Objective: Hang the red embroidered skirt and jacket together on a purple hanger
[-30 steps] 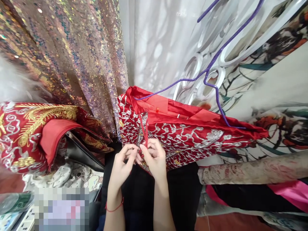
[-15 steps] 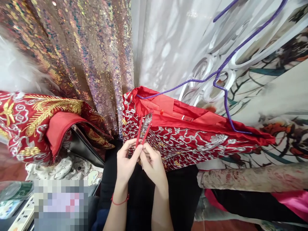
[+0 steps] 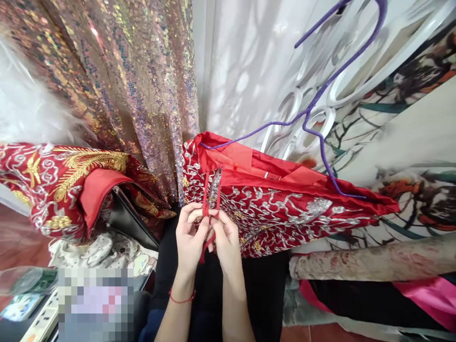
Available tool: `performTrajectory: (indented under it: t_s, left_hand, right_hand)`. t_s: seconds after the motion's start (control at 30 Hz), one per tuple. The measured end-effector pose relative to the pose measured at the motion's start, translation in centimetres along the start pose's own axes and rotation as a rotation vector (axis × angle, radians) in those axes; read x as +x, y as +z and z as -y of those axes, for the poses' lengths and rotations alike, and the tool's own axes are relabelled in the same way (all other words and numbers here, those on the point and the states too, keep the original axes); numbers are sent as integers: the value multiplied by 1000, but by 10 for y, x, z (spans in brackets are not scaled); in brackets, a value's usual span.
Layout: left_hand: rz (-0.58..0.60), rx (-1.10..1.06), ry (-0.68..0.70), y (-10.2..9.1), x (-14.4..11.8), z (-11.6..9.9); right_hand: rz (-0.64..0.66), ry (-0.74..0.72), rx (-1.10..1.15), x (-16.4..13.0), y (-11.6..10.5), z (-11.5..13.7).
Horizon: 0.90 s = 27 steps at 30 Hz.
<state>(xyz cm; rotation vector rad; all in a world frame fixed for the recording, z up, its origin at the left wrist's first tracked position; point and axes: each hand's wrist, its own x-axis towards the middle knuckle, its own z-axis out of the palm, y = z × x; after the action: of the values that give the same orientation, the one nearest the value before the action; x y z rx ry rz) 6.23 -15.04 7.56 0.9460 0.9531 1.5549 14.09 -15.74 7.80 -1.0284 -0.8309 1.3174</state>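
Observation:
A red skirt with silver embroidery lies across my lap, its waistband open toward the back. Two narrow red ribbon ties run from its waist opening down to my fingers. My left hand, a red cord on its wrist, pinches one tie. Beside it my right hand pinches the other, and the fingertips of both hands meet where the ties cross. A loose ribbon end hangs below the fingers. Inside the waistband sits a purple hanger, its hook pointing up and right.
To the left, another red garment with gold embroidery drapes over a black object. Behind it hang a sequined curtain and white feathers. A power strip lies lower left. Rolled fabric lies at the right.
My fingers have brought the two ties together so they cross, and a ribbon end now hangs beneath. The view has shifted slightly, moving the hanger left in the picture.

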Motion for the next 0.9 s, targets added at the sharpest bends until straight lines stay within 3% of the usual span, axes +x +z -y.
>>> performTrajectory:
  t_s: [0.3,0.47,0.67,0.83,0.9]
  left_hand:
    - [-156,-203,-103,15,2,9]
    - [-42,-186,-153,14,9,13]
    - [-53,103,63,8,8,14]
    - [111,199,20,5,13,12]
    - [81,249,87,4,15,14]
  right_hand:
    - [-43,-54,154,6,-2,-1]
    - [-43,-105,110,7,-11,-3]
    - [-46,-342,-224,6,-22,4]
    - [-64,-404,-368,9,-27,6]
    - [-76,-425,-391,9,-29,5]
